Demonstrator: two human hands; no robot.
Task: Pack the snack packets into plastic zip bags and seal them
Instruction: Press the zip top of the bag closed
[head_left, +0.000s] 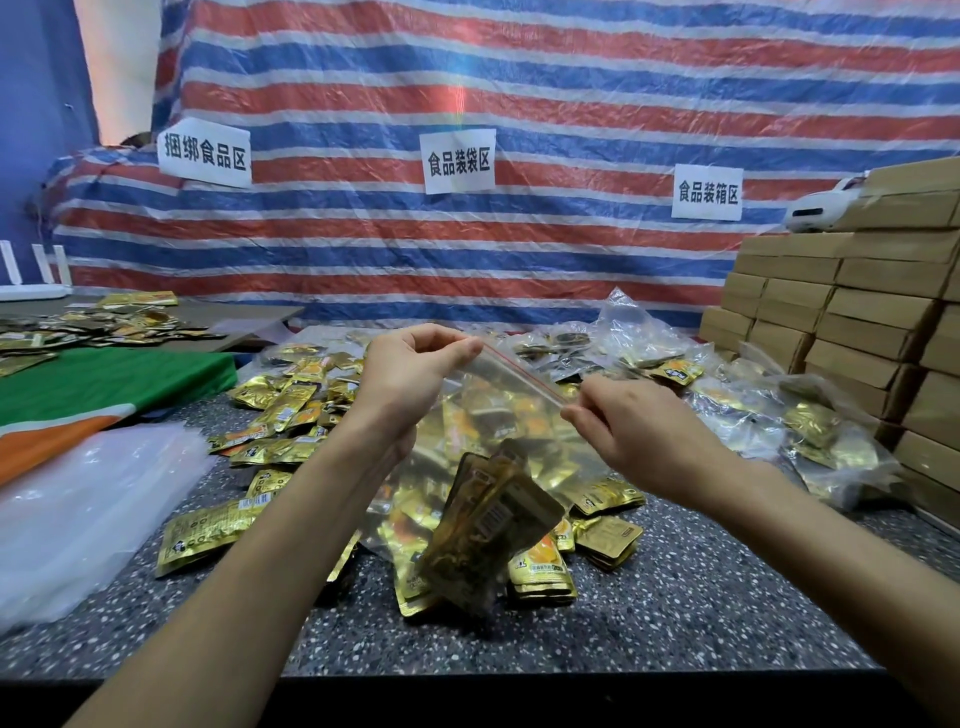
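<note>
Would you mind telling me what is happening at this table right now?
A person is packing gold snack packets into a clear zip bag. The left hand pinches one end of the bag's red-lined zip strip and the right hand pinches the other, holding it above the table. A few packets sit in the bag's bottom. Whether the strip is sealed is unclear. Loose packets lie behind, filled bags to the right.

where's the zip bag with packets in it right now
Head view, centre: the zip bag hangs above the speckled table, its top strip pinched between the left hand and right hand, over loose gold packets.
</note>
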